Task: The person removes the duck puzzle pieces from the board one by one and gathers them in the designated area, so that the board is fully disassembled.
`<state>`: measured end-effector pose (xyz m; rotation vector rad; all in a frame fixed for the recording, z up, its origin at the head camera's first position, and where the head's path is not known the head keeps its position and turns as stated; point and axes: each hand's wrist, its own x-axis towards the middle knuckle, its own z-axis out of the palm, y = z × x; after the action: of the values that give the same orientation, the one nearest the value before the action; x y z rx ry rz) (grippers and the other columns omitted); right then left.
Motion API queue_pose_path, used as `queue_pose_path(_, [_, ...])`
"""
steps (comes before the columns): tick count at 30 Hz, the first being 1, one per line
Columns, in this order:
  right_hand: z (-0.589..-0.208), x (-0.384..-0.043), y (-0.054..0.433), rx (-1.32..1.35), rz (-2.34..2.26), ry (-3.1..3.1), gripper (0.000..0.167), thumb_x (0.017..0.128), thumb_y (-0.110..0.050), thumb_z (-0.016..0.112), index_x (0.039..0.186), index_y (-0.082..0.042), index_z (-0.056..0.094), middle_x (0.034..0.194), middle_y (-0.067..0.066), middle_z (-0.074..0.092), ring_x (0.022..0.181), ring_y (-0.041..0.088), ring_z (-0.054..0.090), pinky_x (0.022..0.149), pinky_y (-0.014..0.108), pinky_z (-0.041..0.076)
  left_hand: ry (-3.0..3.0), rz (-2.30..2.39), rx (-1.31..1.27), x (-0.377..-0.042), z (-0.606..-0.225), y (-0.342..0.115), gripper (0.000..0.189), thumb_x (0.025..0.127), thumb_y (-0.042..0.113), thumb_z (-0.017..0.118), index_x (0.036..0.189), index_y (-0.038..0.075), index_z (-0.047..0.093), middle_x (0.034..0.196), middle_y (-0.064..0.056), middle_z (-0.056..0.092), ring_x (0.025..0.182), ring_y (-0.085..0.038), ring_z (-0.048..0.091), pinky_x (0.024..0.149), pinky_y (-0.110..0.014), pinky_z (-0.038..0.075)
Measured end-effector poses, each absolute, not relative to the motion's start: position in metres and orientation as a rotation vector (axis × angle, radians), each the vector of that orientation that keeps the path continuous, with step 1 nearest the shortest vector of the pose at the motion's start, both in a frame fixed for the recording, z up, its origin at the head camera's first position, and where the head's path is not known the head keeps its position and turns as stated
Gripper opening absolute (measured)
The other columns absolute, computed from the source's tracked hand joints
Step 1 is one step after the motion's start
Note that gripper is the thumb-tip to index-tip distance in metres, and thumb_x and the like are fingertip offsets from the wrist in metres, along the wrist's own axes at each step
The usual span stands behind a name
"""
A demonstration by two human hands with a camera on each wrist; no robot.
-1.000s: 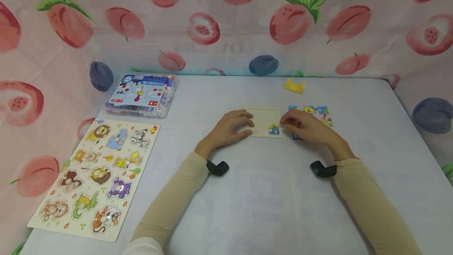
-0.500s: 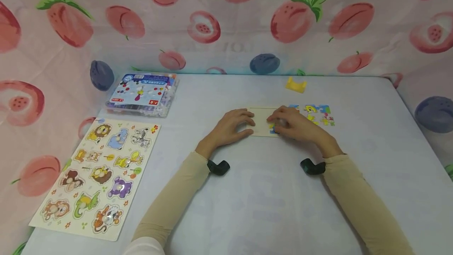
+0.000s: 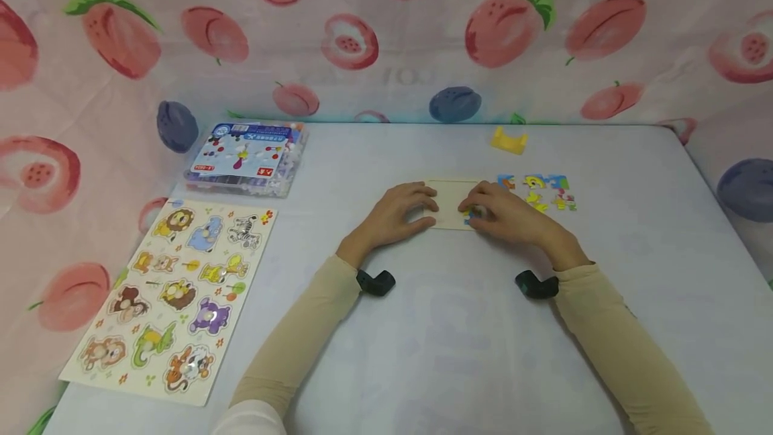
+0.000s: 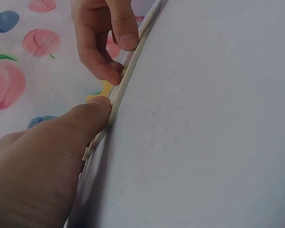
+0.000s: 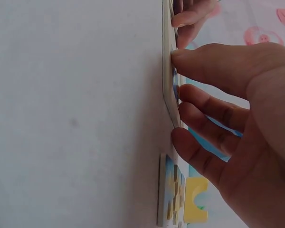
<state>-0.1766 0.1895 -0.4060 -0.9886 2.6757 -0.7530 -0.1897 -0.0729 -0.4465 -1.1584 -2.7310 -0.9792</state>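
A shallow wooden puzzle tray [image 3: 448, 200] lies flat on the table between both hands. My left hand [image 3: 395, 215] rests on its left side with relaxed fingers; in the left wrist view the thumb [image 4: 99, 107] touches the tray's edge. Over the right side of the tray, my right hand [image 3: 510, 217] pinches a small puzzle piece [image 3: 476, 211], largely hidden by the fingers. The right wrist view shows a bit of blue at the tray's surface between thumb [image 5: 204, 61] and fingers. Several loose colourful puzzle pieces [image 3: 546, 192] lie just beyond the right hand.
A yellow plastic piece [image 3: 509, 141] lies near the back edge. To the left are a clear plastic box [image 3: 244, 158] with a printed card and a large animal knob puzzle board [image 3: 172, 301]. Fruit-patterned cloth [image 3: 410, 39] surrounds the white table.
My right hand has moved left from beside the loose pieces onto the tray's right side and now stays there. The left hand keeps its place on the tray. The head view has shifted slightly.
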Motion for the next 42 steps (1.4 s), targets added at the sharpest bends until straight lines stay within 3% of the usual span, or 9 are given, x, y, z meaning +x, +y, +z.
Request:
queue_pose_path(16, [-0.4065, -0.1768, 0.1901, -0.944, -0.810, 2.653, 0.025, 0.087, -0.013, 0.067, 0.112, -0.011, 0.064, 0.113, 0.004, 0.055, 0.106, 0.021, 0.050, 0.090, 0.041, 0.042, -2.747, -0.961, -1.154, -0.1904, -0.4453, -0.0717, 0.022, 0.090, 0.033, 0.064, 0.107, 0.020, 0.067, 0.134, 0.000, 0.055, 0.137, -0.020, 0.038, 0.115, -0.040, 0.026])
queue_pose_path(25, [-0.4037, -0.1753, 0.1884, -0.886, -0.855, 2.643, 0.029, 0.087, -0.026, 0.069, 0.111, -0.012, 0.060, 0.108, 0.002, 0.056, 0.094, 0.017, 0.049, 0.082, 0.034, 0.042, -2.750, -0.972, -1.148, -0.1898, -0.4447, -0.0720, 0.021, 0.089, 0.031, 0.065, 0.107, 0.020, 0.067, 0.134, 0.001, 0.055, 0.136, -0.020, 0.038, 0.115, -0.039, 0.026])
queue_pose_path(33, [-0.4043, -0.1750, 0.1900, -0.900, -0.887, 2.589, 0.028, 0.089, -0.006, 0.059, 0.115, -0.012, 0.054, 0.107, 0.002, 0.059, 0.082, 0.016, 0.051, 0.073, 0.027, 0.043, -2.751, -0.974, -1.143, -0.1898, -0.4444, -0.0714, 0.021, 0.089, 0.031, 0.066, 0.106, 0.020, 0.067, 0.134, 0.000, 0.056, 0.136, -0.020, 0.038, 0.115, -0.039, 0.026])
queue_pose_path(42, [-0.4057, -0.1760, 0.1901, -0.873, -0.918, 2.588, 0.028, 0.087, 0.000, 0.053, 0.113, -0.011, 0.053, 0.107, 0.003, 0.061, 0.087, 0.017, 0.053, 0.076, 0.029, 0.047, -2.754, -0.967, -1.143, -0.1902, -0.4455, -0.0710, 0.021, 0.089, 0.031, 0.066, 0.106, 0.020, 0.067, 0.133, 0.000, 0.056, 0.136, -0.020, 0.039, 0.115, -0.039, 0.026])
